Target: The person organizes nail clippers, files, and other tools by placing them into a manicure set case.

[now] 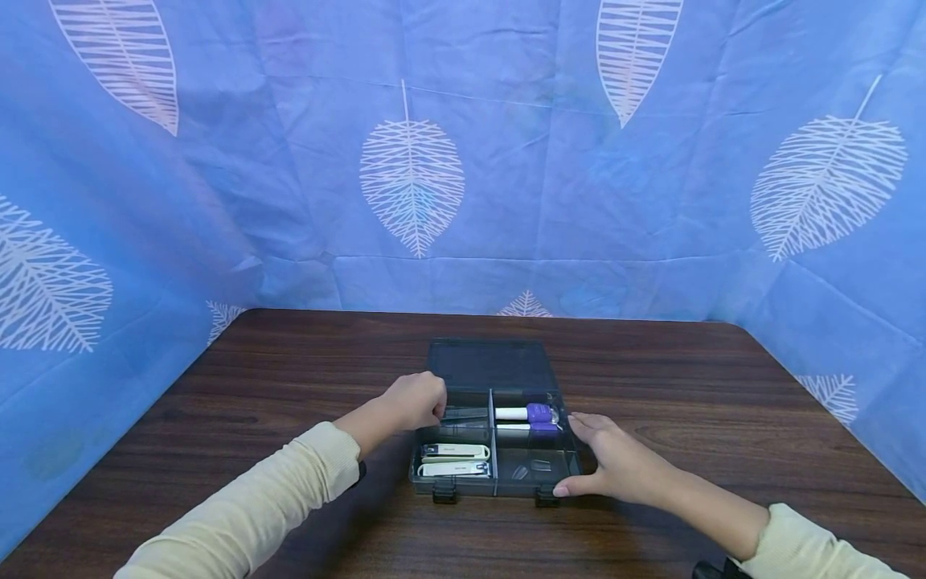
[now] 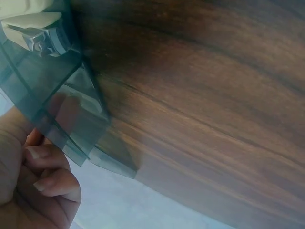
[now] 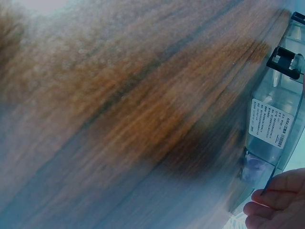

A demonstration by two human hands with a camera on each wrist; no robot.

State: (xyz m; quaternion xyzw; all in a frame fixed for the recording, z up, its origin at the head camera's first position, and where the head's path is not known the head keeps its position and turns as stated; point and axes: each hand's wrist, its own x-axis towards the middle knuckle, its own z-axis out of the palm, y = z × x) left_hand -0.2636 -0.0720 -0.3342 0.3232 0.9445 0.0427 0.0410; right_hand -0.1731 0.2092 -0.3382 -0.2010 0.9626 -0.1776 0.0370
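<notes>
A dark see-through compartment box (image 1: 499, 486) lies on the table, its lid (image 1: 492, 363) folded back. My left hand (image 1: 414, 400) reaches into the back left compartment, fingers curled, and seems to pinch a clear divider (image 1: 465, 414); its fingertips are partly hidden behind see-through plastic (image 2: 78, 98). Two pale nail clippers (image 1: 454, 469) lie in the front left compartment. White-and-purple bottles (image 1: 538, 412) lie at the back right, and small clear pieces (image 1: 540, 466) at the front right. My right hand (image 1: 615, 457) holds the box's right side, thumb at the front corner.
The brown wooden table (image 1: 311, 354) extends around the box on all sides. A blue cloth with white leaf prints (image 1: 499, 201) hangs behind and beside it. Black latches (image 1: 444, 490) stick out from the box's front, and a white label (image 3: 270, 123) shows on its underside.
</notes>
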